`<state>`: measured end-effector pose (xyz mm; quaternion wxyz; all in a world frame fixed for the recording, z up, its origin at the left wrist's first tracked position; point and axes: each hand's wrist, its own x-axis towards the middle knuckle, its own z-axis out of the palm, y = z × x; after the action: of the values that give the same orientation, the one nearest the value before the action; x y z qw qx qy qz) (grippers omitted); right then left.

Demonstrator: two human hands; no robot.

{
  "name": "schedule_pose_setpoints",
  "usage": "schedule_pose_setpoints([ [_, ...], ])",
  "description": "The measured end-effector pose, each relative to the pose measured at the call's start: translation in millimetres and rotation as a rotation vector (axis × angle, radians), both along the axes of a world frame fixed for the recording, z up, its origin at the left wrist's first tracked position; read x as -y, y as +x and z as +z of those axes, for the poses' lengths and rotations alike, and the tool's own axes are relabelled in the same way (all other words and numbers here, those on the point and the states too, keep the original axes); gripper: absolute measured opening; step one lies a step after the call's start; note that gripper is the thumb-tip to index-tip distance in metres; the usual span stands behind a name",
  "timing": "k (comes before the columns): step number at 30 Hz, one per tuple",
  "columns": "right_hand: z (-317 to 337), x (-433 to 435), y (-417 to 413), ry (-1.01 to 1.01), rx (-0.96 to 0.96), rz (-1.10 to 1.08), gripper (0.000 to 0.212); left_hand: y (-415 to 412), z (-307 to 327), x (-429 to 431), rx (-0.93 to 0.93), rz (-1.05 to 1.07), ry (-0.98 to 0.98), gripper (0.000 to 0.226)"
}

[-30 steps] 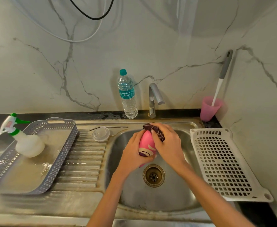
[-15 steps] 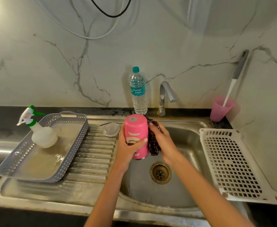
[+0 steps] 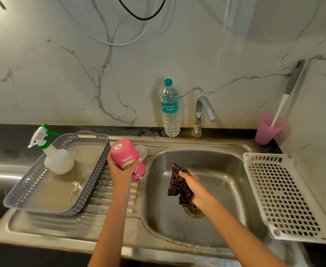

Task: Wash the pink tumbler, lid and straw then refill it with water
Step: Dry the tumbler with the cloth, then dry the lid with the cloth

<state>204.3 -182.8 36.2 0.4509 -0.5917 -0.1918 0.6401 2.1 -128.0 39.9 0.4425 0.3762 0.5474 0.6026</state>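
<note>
Nearest: right hand over the sink basin, fingers curled round a dark patterned cloth that hangs above the drain. To its left: left hand wrapped round the pink tumbler, base up and tilted, above the draining board, apart from the cloth. Just behind the tumbler: clear lid, partly hidden; thin metal straw flat on the sink rim. Farther back: tap, no water seen running; water bottle upright beside it.

Step judged: tumbler scrub, rinse pending. Next move likely: tumbler under the spout, one hand freed for the tap; lid and straw to follow.
</note>
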Motion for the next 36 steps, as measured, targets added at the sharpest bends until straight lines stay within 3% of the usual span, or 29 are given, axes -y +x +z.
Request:
schedule_pose_setpoints([
  [7,-14,4,-10,-0.021,0.009,-0.129,0.024,-37,-43,-6,-0.226,0.049,-0.065,0.103],
  [11,-11,-1,-16,0.006,-0.010,-0.146,0.016,-46,-53,-10,-0.258,0.044,-0.059,0.102],
  [18,-5,-16,-21,0.042,-0.005,-0.224,0.022,-48,-49,-3,-0.281,0.079,-0.035,0.111],
  [22,-4,-26,-19,0.043,-0.018,-0.246,0.022,-27,-23,28,-0.482,0.229,0.153,0.099],
  [24,-5,-30,-17,0.041,-0.029,-0.261,0.026,-8,-13,34,-0.607,0.182,0.339,0.082],
  [27,-7,-34,-15,0.039,-0.027,-0.267,0.029,20,-11,8,-0.768,0.013,0.423,0.066],
  [29,-9,-37,-14,0.037,-0.028,-0.274,0.028,35,-14,-20,-0.847,-0.045,0.369,0.069],
  [36,-18,-44,-2,0.019,-0.031,-0.267,0.024,45,-45,-111,-0.983,-0.072,-0.250,0.094],
])
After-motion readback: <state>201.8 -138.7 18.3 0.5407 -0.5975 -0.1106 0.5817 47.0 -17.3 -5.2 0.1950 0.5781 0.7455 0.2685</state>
